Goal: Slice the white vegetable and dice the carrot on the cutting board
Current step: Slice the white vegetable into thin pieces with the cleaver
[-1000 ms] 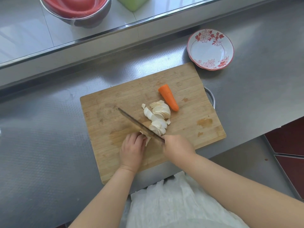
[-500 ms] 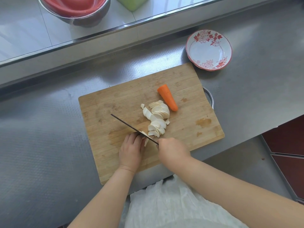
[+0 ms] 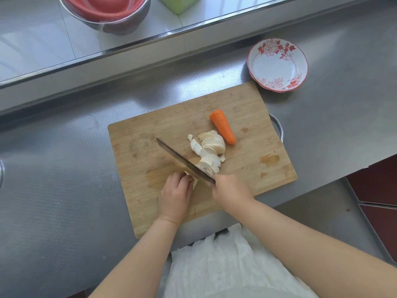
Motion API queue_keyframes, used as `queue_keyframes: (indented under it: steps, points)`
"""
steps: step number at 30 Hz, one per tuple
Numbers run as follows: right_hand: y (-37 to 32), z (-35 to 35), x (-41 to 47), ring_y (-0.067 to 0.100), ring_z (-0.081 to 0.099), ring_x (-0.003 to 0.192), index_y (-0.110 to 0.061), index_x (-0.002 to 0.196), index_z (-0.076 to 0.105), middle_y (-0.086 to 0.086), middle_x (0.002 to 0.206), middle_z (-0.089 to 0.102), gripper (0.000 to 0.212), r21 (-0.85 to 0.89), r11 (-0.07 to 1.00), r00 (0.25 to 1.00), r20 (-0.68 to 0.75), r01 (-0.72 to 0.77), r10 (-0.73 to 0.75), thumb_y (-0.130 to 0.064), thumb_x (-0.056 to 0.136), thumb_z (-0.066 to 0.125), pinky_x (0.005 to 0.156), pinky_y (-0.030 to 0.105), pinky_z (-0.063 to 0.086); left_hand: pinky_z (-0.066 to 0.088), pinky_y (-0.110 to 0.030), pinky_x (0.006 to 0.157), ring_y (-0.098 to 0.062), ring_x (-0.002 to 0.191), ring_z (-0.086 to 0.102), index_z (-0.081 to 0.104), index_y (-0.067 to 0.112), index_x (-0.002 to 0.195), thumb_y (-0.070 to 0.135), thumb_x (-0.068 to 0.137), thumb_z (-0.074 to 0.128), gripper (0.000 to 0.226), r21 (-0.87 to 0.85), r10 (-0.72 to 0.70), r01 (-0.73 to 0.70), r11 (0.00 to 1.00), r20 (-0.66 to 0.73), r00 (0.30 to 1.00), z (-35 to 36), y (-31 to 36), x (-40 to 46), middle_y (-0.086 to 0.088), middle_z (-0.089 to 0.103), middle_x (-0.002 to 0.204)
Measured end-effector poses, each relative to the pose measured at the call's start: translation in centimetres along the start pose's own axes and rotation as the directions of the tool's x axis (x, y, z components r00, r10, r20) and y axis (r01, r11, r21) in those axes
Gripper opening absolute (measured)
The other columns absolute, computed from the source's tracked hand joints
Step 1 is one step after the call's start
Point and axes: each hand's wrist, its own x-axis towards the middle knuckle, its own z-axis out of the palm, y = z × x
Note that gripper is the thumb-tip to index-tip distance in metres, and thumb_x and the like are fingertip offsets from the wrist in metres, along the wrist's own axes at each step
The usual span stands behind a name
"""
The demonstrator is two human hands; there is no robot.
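A wooden cutting board lies on the steel counter. Several thin white vegetable slices are fanned out in its middle, and a carrot piece lies just beyond them. My left hand holds down the small uncut end of the white vegetable, fingers curled over it. My right hand grips the handle of a knife. Its blade runs up and to the left, between the uncut end and the slices.
A white bowl with red flowers stands beyond the board's far right corner. On the raised ledge behind are a steel bowl with a red inside and a green container. The counter edge drops off at the right.
The knife blade rocked: it lifted and swung left half a second ago, and is now back down against the white vegetable. My left hand has barely moved.
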Motion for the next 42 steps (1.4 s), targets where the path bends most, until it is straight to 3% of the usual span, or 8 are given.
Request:
queue_keyframes:
  steps: [3, 8, 15, 22, 26, 31, 37, 42]
  points:
    - [0.0, 0.5, -1.2, 0.029, 0.063, 0.082, -0.025, 0.113, 0.058, 0.006, 0.091, 0.068, 0.023, -0.074, 0.993, 0.994, -0.051, 0.091, -0.095, -0.023, 0.098, 0.041, 0.054, 0.029, 0.035, 0.046, -0.033, 0.051, -0.024, 0.079, 0.051, 0.07, 0.006, 0.086, 0.024, 0.088, 0.054, 0.023, 0.022, 0.002, -0.002, 1.0, -0.014, 1.0, -0.2, 0.0, -0.1, -0.009, 0.063, 0.087]
    - [0.1, 0.6, -2.3, 0.026, 0.049, 0.069, -0.026, 0.113, 0.055, 0.005, 0.087, 0.066, 0.021, -0.097, 0.992, 0.996, -0.048, 0.075, -0.08, -0.019, 0.097, 0.043, 0.043, 0.026, 0.019, 0.045, -0.031, 0.053, -0.024, 0.08, 0.05, 0.067, 0.005, 0.086, 0.024, 0.087, 0.05, 0.026, 0.028, -0.011, 0.012, 1.0, -0.014, 1.0, -0.2, 0.1, -0.1, -0.01, 0.063, 0.085]
    - [-0.7, 0.6, -1.4, 0.028, 0.06, 0.084, -0.02, 0.106, 0.06, 0.006, 0.094, 0.065, 0.02, -0.082, 0.997, 0.999, 0.04, 0.0, 0.003, -0.017, 0.096, 0.043, 0.058, 0.029, 0.036, 0.043, -0.03, 0.05, -0.023, 0.08, 0.048, 0.068, 0.006, 0.084, 0.024, 0.088, 0.051, 0.025, 0.036, -0.001, 0.002, 0.999, -0.021, 1.0, -0.3, 0.2, -0.1, -0.009, 0.064, 0.087]
    - [-1.9, 1.0, -0.2, 0.026, 0.061, 0.092, -0.016, 0.11, 0.059, 0.007, 0.102, 0.065, 0.022, -0.108, 0.994, 0.999, 0.046, -0.021, 0.026, -0.013, 0.097, 0.042, 0.063, 0.029, 0.036, 0.04, -0.033, 0.046, -0.022, 0.075, 0.044, 0.067, 0.006, 0.082, 0.026, 0.088, 0.052, 0.026, 0.038, -0.009, 0.01, 0.999, -0.021, 1.0, 0.0, 0.0, -0.2, -0.01, 0.059, 0.08]
    - [-1.1, 1.2, 0.2, 0.026, 0.06, 0.088, -0.018, 0.108, 0.059, 0.006, 0.097, 0.063, 0.019, -0.019, 0.999, 0.997, 0.07, -0.04, 0.042, -0.022, 0.098, 0.043, 0.062, 0.029, 0.038, 0.045, -0.034, 0.049, -0.024, 0.079, 0.052, 0.065, 0.006, 0.084, 0.027, 0.088, 0.053, 0.025, -0.017, -0.048, 0.048, 0.999, 0.001, 0.999, -0.1, -0.1, -0.2, -0.01, 0.06, 0.085]
    - [0.3, 0.3, 0.9, 0.023, 0.057, 0.075, -0.014, 0.101, 0.059, 0.004, 0.084, 0.061, 0.027, 0.153, 0.981, 0.991, 0.085, -0.117, 0.105, -0.037, 0.098, 0.046, 0.062, 0.03, 0.045, 0.045, -0.033, 0.049, -0.023, 0.075, 0.053, 0.066, 0.007, 0.079, 0.023, 0.089, 0.053, 0.023, 0.051, -0.002, 0.003, 0.999, -0.007, 1.0, -0.5, 0.2, 0.0, -0.007, 0.061, 0.085]
    - [0.3, 0.9, -1.3, 0.026, 0.058, 0.076, -0.021, 0.105, 0.062, 0.004, 0.084, 0.065, 0.021, 0.01, 0.999, 0.999, -0.017, 0.036, -0.035, -0.025, 0.098, 0.042, 0.055, 0.029, 0.039, 0.044, -0.033, 0.051, -0.026, 0.076, 0.053, 0.066, 0.006, 0.084, 0.019, 0.086, 0.05, 0.021, 0.08, 0.001, -0.002, 0.997, 0.004, 1.0, -0.4, 0.0, -0.2, -0.011, 0.061, 0.087]
    - [-0.5, 1.0, -1.8, 0.023, 0.048, 0.069, -0.022, 0.108, 0.06, 0.002, 0.086, 0.064, 0.02, -0.039, 0.999, 1.0, 0.012, 0.017, -0.017, -0.016, 0.096, 0.045, 0.048, 0.025, 0.028, 0.04, -0.029, 0.047, -0.024, 0.078, 0.046, 0.057, 0.008, 0.085, 0.016, 0.084, 0.057, 0.008, 0.085, 0.011, -0.009, 0.996, -0.021, 1.0, -0.4, 0.1, -0.2, -0.012, 0.06, 0.086]
